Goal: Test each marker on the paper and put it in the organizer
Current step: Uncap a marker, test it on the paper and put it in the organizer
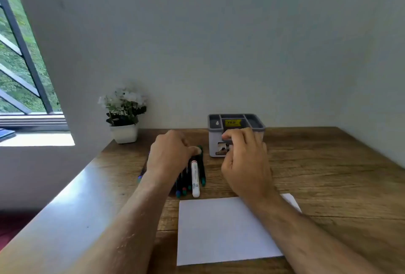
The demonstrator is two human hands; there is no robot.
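Both hands hovered near the grey organizer [235,130], the left hand [169,153] curled over the marker pile [192,177] just left of it, the right hand [245,164] loosely curled, apparently empty; a careless grab could likely roll markers off the counter [328,175].

On the worktop [328,186], the paper [219,230] lies nearest. Behind it to the left lies a row of markers [195,177], the organizer [235,129] behind them to the right (against the wall), the potted plant [123,115] far left.
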